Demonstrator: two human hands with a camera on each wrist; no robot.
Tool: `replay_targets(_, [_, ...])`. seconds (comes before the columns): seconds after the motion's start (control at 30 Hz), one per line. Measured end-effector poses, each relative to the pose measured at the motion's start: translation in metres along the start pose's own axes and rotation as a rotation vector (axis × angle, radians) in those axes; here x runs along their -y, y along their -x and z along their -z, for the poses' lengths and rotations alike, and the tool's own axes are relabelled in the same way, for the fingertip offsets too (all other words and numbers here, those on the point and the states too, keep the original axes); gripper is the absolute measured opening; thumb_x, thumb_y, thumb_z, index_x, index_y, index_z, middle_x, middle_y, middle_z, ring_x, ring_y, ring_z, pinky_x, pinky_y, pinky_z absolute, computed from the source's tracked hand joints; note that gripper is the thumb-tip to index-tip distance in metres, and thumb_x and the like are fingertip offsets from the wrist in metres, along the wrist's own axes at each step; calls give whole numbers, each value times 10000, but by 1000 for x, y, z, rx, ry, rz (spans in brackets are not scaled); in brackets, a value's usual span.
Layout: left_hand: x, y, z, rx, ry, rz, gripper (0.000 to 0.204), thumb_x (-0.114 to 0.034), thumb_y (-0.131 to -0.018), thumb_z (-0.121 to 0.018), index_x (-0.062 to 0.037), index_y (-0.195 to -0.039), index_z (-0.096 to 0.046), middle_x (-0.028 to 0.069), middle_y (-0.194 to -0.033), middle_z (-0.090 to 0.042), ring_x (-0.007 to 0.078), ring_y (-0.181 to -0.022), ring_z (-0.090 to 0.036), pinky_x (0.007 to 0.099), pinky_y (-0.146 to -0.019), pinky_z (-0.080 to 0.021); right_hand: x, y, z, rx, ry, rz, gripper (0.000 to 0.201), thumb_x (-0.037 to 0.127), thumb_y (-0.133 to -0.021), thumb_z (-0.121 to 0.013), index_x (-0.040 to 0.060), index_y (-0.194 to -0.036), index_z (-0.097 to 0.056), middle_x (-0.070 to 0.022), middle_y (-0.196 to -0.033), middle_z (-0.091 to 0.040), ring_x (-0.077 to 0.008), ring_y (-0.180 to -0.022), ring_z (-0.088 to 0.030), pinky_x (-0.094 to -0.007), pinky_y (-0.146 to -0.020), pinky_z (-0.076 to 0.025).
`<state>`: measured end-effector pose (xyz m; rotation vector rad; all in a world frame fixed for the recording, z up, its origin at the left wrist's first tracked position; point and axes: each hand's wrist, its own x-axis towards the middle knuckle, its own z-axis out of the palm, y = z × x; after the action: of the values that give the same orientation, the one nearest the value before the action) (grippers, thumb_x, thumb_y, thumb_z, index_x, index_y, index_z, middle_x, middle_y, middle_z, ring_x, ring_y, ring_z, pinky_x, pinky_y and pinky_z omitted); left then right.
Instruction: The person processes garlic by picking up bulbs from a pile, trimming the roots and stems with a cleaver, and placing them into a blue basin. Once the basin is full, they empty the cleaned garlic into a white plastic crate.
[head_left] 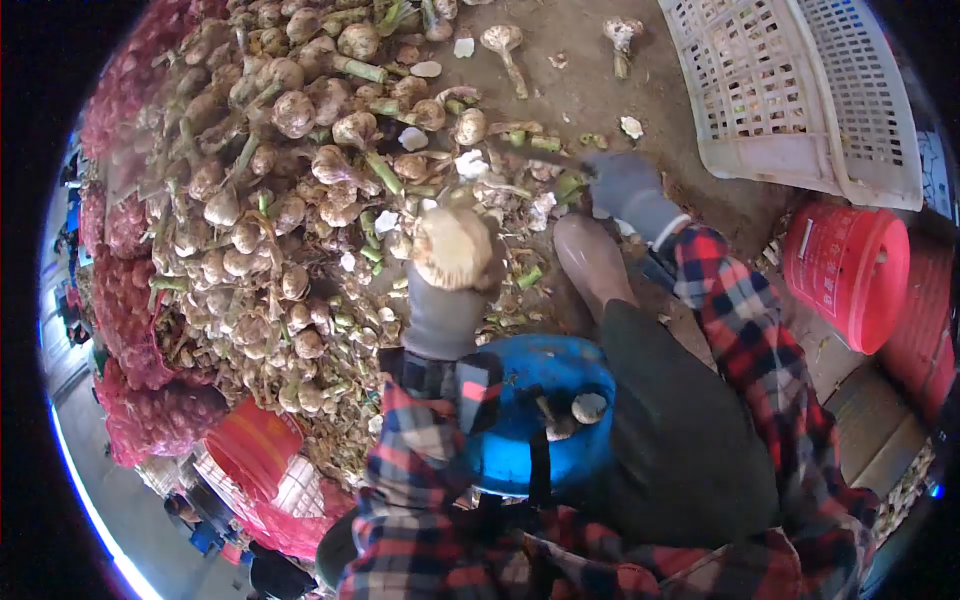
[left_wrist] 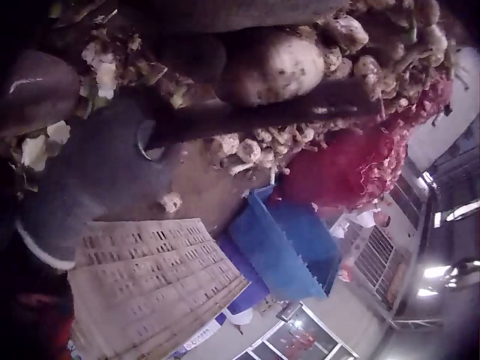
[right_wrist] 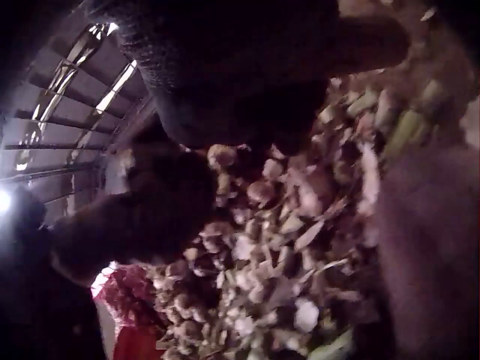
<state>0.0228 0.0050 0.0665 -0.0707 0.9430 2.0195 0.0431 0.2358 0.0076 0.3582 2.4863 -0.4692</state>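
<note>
My gloved left hand [head_left: 443,312] grips a large dirty garlic bulb [head_left: 452,246], held up in front of a big heap of stalked garlic [head_left: 270,180]. In the left wrist view the bulb [left_wrist: 274,66] fills the top centre. Further right, my grey-gloved right hand [head_left: 625,185] is curled round a dark, blade-like tool [head_left: 540,155] that points left over the trimmings. The left wrist view shows that hand [left_wrist: 97,172] and the long dark tool [left_wrist: 262,114] just below the bulb. The right wrist view is dark, showing only glove [right_wrist: 225,67] and garlic scraps [right_wrist: 277,247].
A blue drum [head_left: 540,400] sits between my knees with a garlic bulb [head_left: 588,406] on top. A white plastic crate [head_left: 790,90] stands at the back right, with a red bucket [head_left: 850,275] beside it. Red mesh sacks [head_left: 150,410] and a red basket [head_left: 255,445] lie on the left.
</note>
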Motion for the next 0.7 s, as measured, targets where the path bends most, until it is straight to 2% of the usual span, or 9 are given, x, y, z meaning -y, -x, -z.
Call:
replay_targets(0.03, [18, 1, 12, 7, -801, -274, 290, -248, -798, -438, -74, -1029, -460, 80, -917, -498, 186, -820, -487, 300, -714, -423, -8, 8, 2, -71, -59, -59, 286, 300, -704, -479, 132, -926, -545, -121, -900, -569, -292, -831, -540, -373, -705, -424])
replay_targets(0.13, [7, 14, -20, 301, -705, 464, 391, -195, -767, -541, -45, -1110, -430, 103, -1049, -495, 162, -986, -443, 283, -880, -331, -17, 4, -1, -218, -177, -147, 302, 307, -703, -473, 135, -943, -537, -131, -907, -565, -302, -847, -533, -383, -715, -422])
replay_targets(0.2, [4, -10, -9, 253, -1306, 464, 414, -132, -686, -624, -38, -1066, -490, 86, -1107, -483, 147, -976, -466, 280, -814, -393, -16, 10, -12, -251, -240, -184, 306, 302, -700, -469, 135, -948, -533, -137, -908, -563, -309, -851, -530, -389, -717, -421])
replay_targets(0.27, [7, -41, 10, -86, -1646, -305, 419, -140, -650, -640, -73, -1040, -503, 95, -1038, -510, 197, -890, -520, 299, -738, -433, -7, 5, -3, -113, -203, -149, 343, 344, -748, -442, 134, -1010, -517, -145, -970, -548, -301, -890, -524, -387, -760, -413])
replay_targets(0.4, [19, -89, 36, -62, -2207, -329, 359, -159, -603, -635, -124, -946, -535, 108, -912, -511, 274, -834, -513, 342, -735, -424, -4, 6, -5, -84, -218, -111, 334, 302, -733, -454, 144, -1020, -522, -149, -952, -552, -305, -887, -522, -379, -758, -412])
replay_targets(0.5, [24, -96, 63, -396, -1610, -160, 308, -159, -655, -596, -112, -952, -529, 97, -873, -527, 219, -713, -546, 308, -641, -455, -23, 9, -20, -147, -201, -132, 320, 276, -721, -458, 162, -1012, -527, -139, -910, -566, -302, -853, -535, -380, -743, -417])
replay_targets(0.53, [14, -96, 62, -409, -964, 95, 389, -76, -615, -634, -72, -989, -525, 85, -750, -561, 212, -662, -555, 296, -553, -461, -22, 15, -17, -145, -203, -138, 320, 276, -721, -458, 162, -1012, -527, -139, -910, -566, -302, -853, -535, -380, -743, -417])
replay_targets(0.6, [0, -64, 49, -173, -1510, -107, 249, -143, -752, -513, -55, -985, -509, 58, -833, -558, 70, -723, -535, 232, -569, -458, -18, 23, -4, -92, -143, -5, 304, 241, -701, -458, 172, -987, -535, -130, -886, -574, -299, -821, -548, -381, -728, -425])
replay_targets(0.7, [11, -49, 41, -76, -744, -154, 231, -113, -799, -446, 1, -992, -501, 70, -887, -557, 110, -748, -543, 241, -643, -453, 20, 17, 13, -58, -159, 148, 292, 217, -687, -453, 181, -962, -545, -127, -880, -577, -291, -805, -555, -384, -716, -431])
